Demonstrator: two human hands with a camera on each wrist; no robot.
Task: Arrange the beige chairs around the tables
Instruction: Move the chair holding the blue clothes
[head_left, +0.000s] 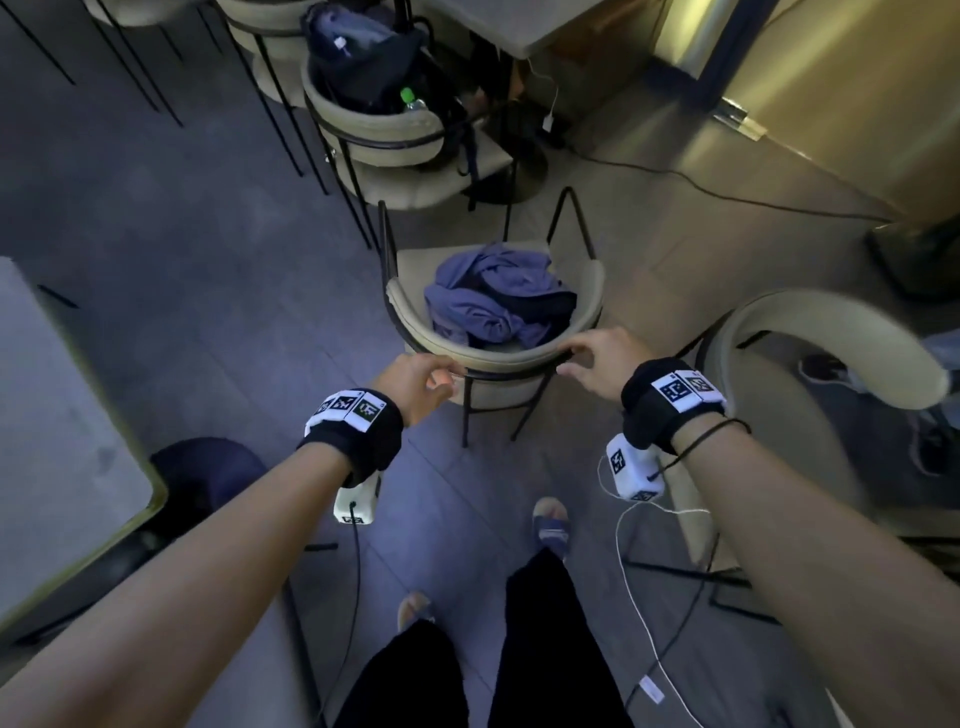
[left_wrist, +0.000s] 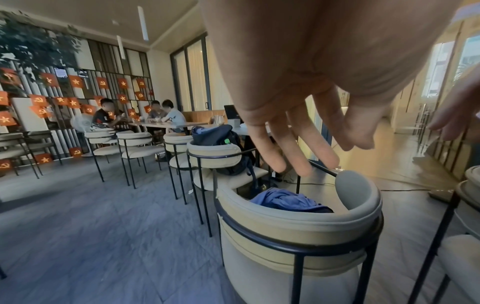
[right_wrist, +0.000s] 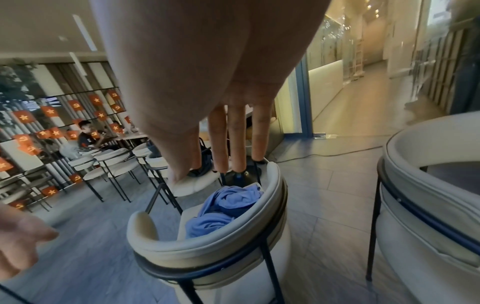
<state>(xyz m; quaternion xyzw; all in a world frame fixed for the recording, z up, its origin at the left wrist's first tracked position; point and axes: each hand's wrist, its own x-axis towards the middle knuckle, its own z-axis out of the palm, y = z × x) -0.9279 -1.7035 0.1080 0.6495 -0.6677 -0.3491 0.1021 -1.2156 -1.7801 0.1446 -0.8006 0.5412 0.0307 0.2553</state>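
Just beyond both hands stands a beige chair (head_left: 524, 358) with a crumpled blue cloth (head_left: 493, 296) on its seat. The left hand (head_left: 418, 384) hovers beside the near-left curve of the backrest, fingers loosely spread and holding nothing. The right hand (head_left: 597, 364) is above the near-right curve, fingers relaxed, fingertips at the rim; whether they touch it I cannot tell. Right of the right hand is a second beige chair (head_left: 831, 332). Left of the left hand lies a tabletop (head_left: 57, 441).

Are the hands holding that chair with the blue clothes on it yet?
No. Both the left hand and right hand hover open just above the curved backrest of the chair, fingers spread; neither grips it yet.
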